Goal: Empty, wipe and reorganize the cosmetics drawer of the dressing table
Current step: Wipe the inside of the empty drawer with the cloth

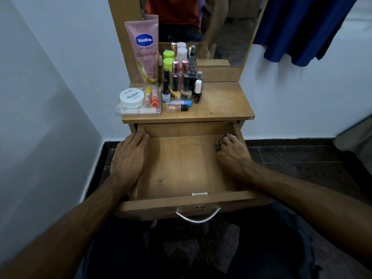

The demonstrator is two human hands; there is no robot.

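Wiping drawer (181, 164), pulled out at 6 o'clock of tabletop (221, 101), emptied. My right hand (231, 152) clenches cloth (218, 145) in the 2 o'clock corner; left hand (128, 156) flat, bracing the 9 o'clock wall. I'd sweep corners first, then the floor toward the front.

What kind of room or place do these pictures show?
Probably a bedroom or dressing corner in a home. A small wooden dressing table with a mirror stands against a white wall, nail polish bottles and a Vaseline lotion tube sit on top, and its drawer is pulled open.
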